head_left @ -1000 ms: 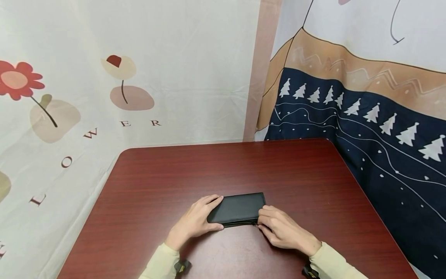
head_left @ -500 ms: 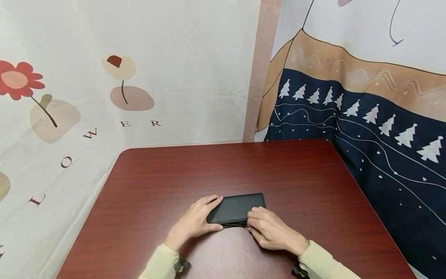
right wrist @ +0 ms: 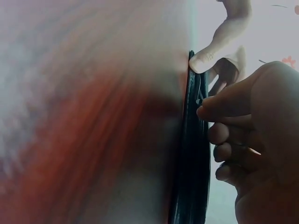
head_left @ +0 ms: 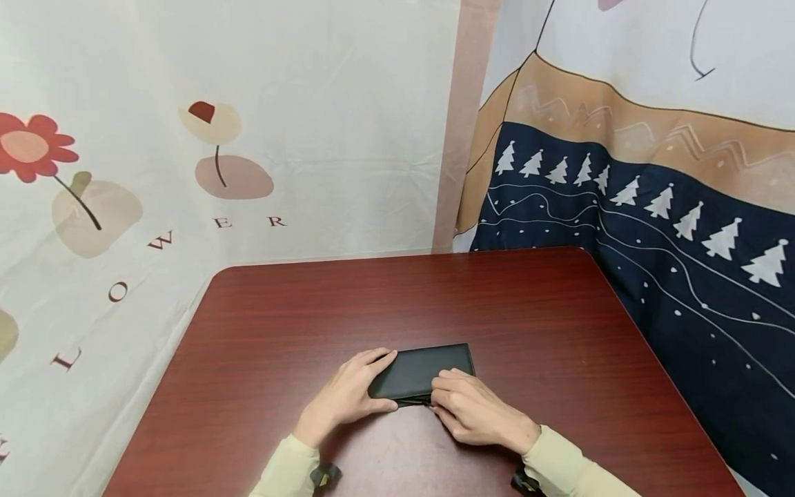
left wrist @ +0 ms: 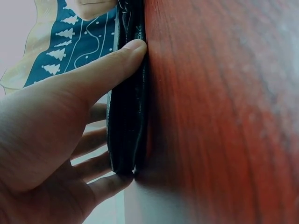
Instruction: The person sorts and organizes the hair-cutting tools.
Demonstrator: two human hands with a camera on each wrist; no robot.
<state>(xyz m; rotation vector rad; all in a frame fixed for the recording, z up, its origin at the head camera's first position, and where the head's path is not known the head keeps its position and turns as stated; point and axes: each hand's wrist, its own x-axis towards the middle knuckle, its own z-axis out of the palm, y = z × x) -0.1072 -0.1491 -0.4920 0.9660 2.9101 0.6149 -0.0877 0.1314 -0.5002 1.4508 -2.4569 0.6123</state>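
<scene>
A long black wallet [head_left: 422, 371] lies flat on the table, its zippered edge [left wrist: 128, 93] facing the person. My left hand [head_left: 349, 392] holds the wallet's left end, thumb on the near edge and fingers spread around the end and far side. At that near edge, left of the right corner, my right hand [head_left: 477, 408] pinches the small zipper pull [right wrist: 199, 101] between thumb and forefinger. Its other fingers curl beside the wallet in the right wrist view. The right hand covers part of the wallet's front right in the head view.
The reddish-brown wooden table [head_left: 323, 304] has rounded far corners. Behind it hangs a pale printed cloth [head_left: 348, 138] with flowers and letters. A navy cloth with white trees [head_left: 652, 276] hangs along the right side.
My right hand has slid left along the wallet's near edge, toward my left hand. The left hand and the wallet have stayed in place.
</scene>
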